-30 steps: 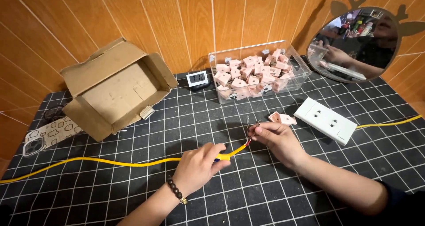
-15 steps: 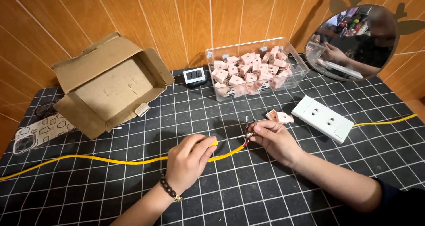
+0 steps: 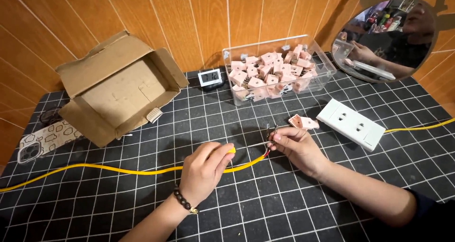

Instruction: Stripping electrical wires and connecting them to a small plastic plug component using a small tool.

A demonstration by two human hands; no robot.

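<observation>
Yellow cable [image 3: 142,170] is pinched by the left hand [image 3: 204,170], now slid back toward nine o'clock, while its stripped end is gripped by the right hand [image 3: 295,146]; wire work is judged underway.

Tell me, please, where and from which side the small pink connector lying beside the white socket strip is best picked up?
Probably across its two long sides, coming down from above. The pink connector lies flat on the gridded mat, clear of the white socket strip, so there is room for fingers on both flanks. The right hand is nearest, though it already pinches the yellow cable at its stripped end.
</observation>
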